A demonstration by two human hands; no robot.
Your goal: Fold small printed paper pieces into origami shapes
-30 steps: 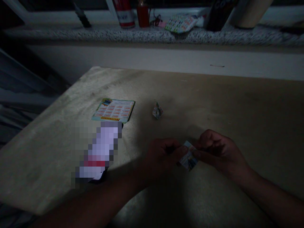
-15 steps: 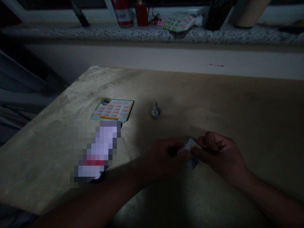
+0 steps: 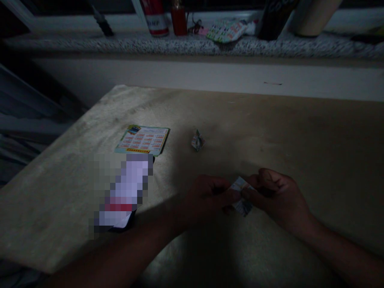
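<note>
A small folded piece of printed paper (image 3: pixel 241 185) is pinched between my two hands at the lower middle right. My left hand (image 3: pixel 210 198) grips its left side, thumb on top. On its right side, my right hand (image 3: pixel 277 192) holds the paper between thumb and curled fingers. Farther back on the table stands a small folded paper shape (image 3: pixel 197 141), touched by neither hand. The light is dim, and the fingertips under the paper are partly hidden.
On the table (image 3: pixel 264 132) at the left lie a printed calendar card (image 3: pixel 143 139) and a phone (image 3: pixel 126 192) with a blurred screen. The stone windowsill (image 3: pixel 126 44) behind holds a red can (image 3: pixel 155 20), a red bottle (image 3: pixel 179 19), a crumpled packet (image 3: pixel 226 31) and dark containers.
The paper between my hands has turned slightly, and its upper face shows more openly. Both hands keep nearly the same place.
</note>
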